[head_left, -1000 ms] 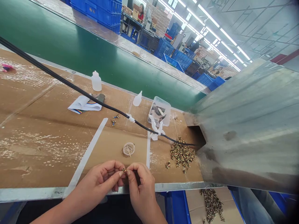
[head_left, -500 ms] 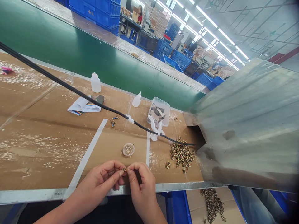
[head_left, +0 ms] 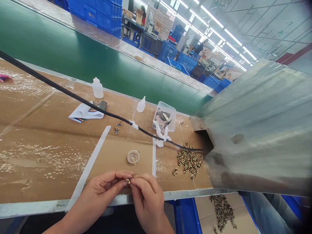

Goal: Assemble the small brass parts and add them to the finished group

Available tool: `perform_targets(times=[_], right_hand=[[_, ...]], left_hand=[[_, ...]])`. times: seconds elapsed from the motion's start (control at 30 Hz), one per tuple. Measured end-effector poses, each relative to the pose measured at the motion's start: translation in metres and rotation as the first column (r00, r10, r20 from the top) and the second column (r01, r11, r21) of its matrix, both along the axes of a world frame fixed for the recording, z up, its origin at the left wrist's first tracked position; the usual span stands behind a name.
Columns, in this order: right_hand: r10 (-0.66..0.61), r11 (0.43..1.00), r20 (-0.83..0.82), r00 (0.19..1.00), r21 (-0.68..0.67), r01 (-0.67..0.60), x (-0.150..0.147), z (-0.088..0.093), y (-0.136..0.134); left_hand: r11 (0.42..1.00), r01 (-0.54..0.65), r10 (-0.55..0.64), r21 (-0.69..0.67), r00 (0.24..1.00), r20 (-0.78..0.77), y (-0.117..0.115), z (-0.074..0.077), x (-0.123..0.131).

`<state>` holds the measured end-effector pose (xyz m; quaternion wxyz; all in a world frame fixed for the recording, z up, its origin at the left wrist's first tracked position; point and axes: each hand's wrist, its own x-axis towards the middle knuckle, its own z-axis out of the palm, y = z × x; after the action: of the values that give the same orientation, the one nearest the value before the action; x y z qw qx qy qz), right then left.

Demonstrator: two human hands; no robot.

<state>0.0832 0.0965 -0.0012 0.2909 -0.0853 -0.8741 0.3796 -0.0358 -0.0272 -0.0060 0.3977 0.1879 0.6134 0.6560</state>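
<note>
A small dark and yellow piece sits between my fingertips, above the table's front edge; its exact kind is too small to make out. My left hand pinches it between thumb and index finger. From the other side, my right hand has its thumb and fingertips closed against the same piece. Just beyond my hands stands a small round clear dish with a thin stick in it. To the right lies a heap of similar small pieces on the cardboard.
A black cable hangs across the table. Behind it stand two white squeeze bottles and a clear plastic tub. A green conveyor belt runs along the back. At right rises a metal housing; below is a blue crate.
The piece has been turned between my fingertips and shifted slightly left and down. My right fingers have curled closer over it. The view has moved slightly.
</note>
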Motion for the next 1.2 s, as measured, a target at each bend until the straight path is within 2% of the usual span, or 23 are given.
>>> perform_targets(times=[0.07,0.13,0.47,0.63,0.8,0.87,1.03,1.2], right_hand=[[0.013,0.994,-0.021,1.000,0.113,-0.010,0.001,-0.001,0.001],[0.022,0.986,-0.051,0.998,0.165,-0.013,0.002,0.000,0.002],[0.039,0.990,-0.081,0.996,0.141,-0.027,0.000,0.007,0.002],[0.019,0.998,-0.035,0.999,0.065,-0.017,0.000,0.004,0.001],[-0.049,0.977,0.044,0.998,-0.203,0.057,-0.003,0.005,-0.002],[-0.063,0.963,0.068,0.996,-0.258,0.079,-0.003,0.005,-0.002],[-0.081,0.953,0.082,0.993,-0.285,0.101,0.000,0.001,-0.002],[-0.100,0.956,0.088,0.991,-0.267,0.120,0.001,-0.001,-0.001]], left_hand=[[1.000,0.010,-0.011,-0.021,1.000,-0.028,-0.002,-0.003,0.000],[0.999,0.028,-0.030,-0.030,0.999,-0.040,-0.004,-0.006,0.000],[0.996,0.076,-0.077,-0.041,0.997,-0.008,-0.003,-0.004,-0.002],[0.996,0.081,-0.080,-0.029,0.996,0.025,-0.004,-0.006,0.000],[0.997,0.082,-0.082,0.005,0.987,0.137,0.000,0.000,0.000],[0.997,0.073,-0.074,0.009,0.981,0.182,0.002,0.002,-0.001],[0.998,0.065,-0.066,0.013,0.943,0.326,0.004,0.003,-0.005],[0.999,0.041,-0.038,-0.002,0.940,0.338,0.002,0.004,-0.002]])
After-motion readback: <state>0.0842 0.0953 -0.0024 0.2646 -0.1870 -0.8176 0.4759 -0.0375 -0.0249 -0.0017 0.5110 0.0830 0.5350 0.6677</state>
